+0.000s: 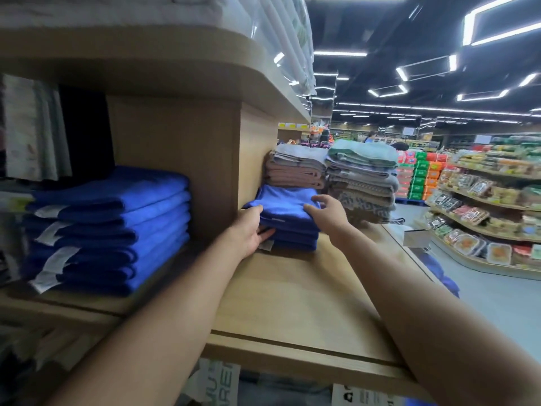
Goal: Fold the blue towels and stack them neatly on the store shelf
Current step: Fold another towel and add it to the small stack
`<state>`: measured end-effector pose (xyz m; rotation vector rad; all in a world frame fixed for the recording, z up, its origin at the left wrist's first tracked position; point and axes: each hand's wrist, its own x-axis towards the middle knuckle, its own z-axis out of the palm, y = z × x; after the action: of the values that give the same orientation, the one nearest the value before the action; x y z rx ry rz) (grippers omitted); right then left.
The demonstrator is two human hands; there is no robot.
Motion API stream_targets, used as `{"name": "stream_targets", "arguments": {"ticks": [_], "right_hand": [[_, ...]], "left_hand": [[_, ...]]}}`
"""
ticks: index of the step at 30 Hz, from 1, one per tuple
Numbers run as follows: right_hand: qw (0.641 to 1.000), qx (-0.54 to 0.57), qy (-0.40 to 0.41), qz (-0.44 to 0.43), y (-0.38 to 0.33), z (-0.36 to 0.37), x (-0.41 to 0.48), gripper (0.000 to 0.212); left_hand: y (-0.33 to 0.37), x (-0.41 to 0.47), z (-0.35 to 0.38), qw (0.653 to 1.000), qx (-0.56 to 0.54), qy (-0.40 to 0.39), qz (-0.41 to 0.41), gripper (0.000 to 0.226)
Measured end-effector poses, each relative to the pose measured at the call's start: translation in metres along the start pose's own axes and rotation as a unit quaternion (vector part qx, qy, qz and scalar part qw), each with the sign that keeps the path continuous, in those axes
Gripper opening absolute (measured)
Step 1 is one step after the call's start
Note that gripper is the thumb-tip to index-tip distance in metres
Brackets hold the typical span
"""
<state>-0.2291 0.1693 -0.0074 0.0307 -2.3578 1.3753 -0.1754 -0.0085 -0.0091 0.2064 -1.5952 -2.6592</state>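
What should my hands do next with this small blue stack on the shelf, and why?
Probably slide the top towel rightward to square it: its left corner overhangs the small stack below. The left hand grips that edge and the right hand rests flat on top.

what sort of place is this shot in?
Likely a supermarket or department store: blue towels stacked on a wooden display shelf, racks of packaged food across the aisle, strip lights overhead.
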Motion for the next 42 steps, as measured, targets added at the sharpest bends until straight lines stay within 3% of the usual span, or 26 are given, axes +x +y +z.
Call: {"name": "stream_targets", "arguments": {"ticks": [3,5,6,8,10,12,14,20,25,27,30,32,35,37,39,42], "right_hand": [[0.995,-0.07,-0.067,-0.021,-0.011,-0.017,-0.021,0.04],[0.984,-0.124,-0.117,-0.059,-0.021,-0.046,-0.04,0.018],[0.98,-0.13,-0.132,-0.078,-0.026,-0.065,-0.05,0.007],[0.977,-0.115,-0.145,-0.109,-0.035,-0.108,-0.074,0.014],[0.976,-0.102,-0.145,-0.126,-0.036,-0.155,-0.102,0.019],[0.979,-0.089,-0.141,-0.117,-0.026,-0.199,-0.131,0.02],[0.986,-0.071,-0.126,-0.087,-0.004,-0.235,-0.156,0.018],[0.996,-0.065,0.012,0.064,0.103,-0.274,-0.202,0.016],[0.969,-0.147,-0.036,0.197,0.19,-0.243,-0.216,0.028],[0.954,-0.199,-0.049,0.218,0.206,-0.232,-0.22,0.02],[0.943,-0.241,-0.018,0.23,0.219,-0.231,-0.216,0.033],[0.945,-0.23,0.02,0.231,0.215,-0.234,-0.209,0.024],[0.965,-0.152,0.051,0.208,0.187,-0.247,-0.196,0.017],[0.976,-0.003,0.077,0.205,0.155,-0.259,-0.19,0.016],[0.961,0.171,0.082,0.202,0.122,-0.272,-0.188,0.018],[0.939,0.295,0.056,0.165,0.07,-0.287,-0.192,0.017]], "left_hand": [[-0.001,-0.016,-0.005,0.991,0.131,0.023,0.031,0.019],[-0.002,-0.028,-0.006,0.955,0.285,0.044,0.073,0.022],[-0.004,-0.035,-0.007,0.917,0.384,0.049,0.096,0.035],[-0.013,-0.055,-0.009,0.809,0.576,0.019,0.116,0.067],[-0.032,-0.087,-0.006,0.71,0.69,-0.06,0.128,0.073],[-0.055,-0.121,0.001,0.649,0.734,-0.144,0.136,0.073],[-0.072,-0.151,0.012,0.611,0.759,-0.169,0.152,0.074],[-0.084,-0.181,0.031,0.568,0.789,-0.16,0.174,0.065],[-0.086,-0.178,0.027,0.566,0.789,-0.152,0.183,0.072],[-0.086,-0.176,0.026,0.565,0.79,-0.15,0.182,0.075],[-0.086,-0.175,0.025,0.57,0.788,-0.151,0.179,0.078],[-0.086,-0.175,0.024,0.573,0.786,-0.152,0.179,0.079],[-0.086,-0.175,0.023,0.578,0.78,-0.145,0.189,0.076],[-0.086,-0.177,0.022,0.58,0.776,-0.136,0.205,0.069],[-0.085,-0.181,0.021,0.594,0.757,-0.107,0.25,0.057],[-0.089,-0.197,0.026,0.638,0.675,-0.063,0.365,0.038]]}}
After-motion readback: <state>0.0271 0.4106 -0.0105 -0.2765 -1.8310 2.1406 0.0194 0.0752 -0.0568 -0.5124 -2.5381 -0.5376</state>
